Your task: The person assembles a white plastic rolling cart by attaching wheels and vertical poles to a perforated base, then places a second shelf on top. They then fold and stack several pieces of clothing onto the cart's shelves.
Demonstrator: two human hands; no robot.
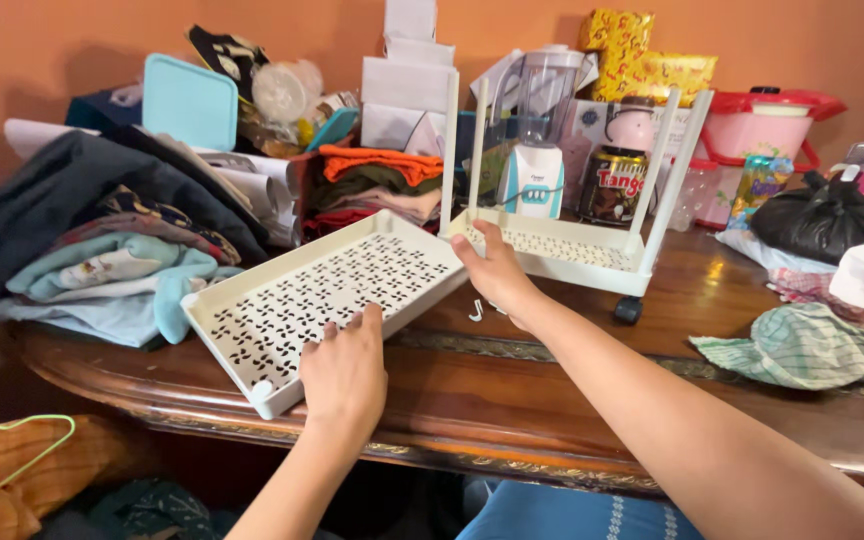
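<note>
White perforated plastic tray (322, 300) at frame centre is gripped on its near edge by the left hand (344, 370) and its far corner by the right hand (497, 272). It overhangs the dark wooden worktop (512, 370) edge; bare wood lies lower right, with folded clothes (102, 250) crowding the left.

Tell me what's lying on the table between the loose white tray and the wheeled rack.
In the head view, the right hand spans that gap, and a small white hook lies on the wooden table below it.

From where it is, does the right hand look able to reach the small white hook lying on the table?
Probably yes. The right hand grips the tray's far corner, and the hook lies on bare table just below it, nothing between; it would have to let go first.
</note>
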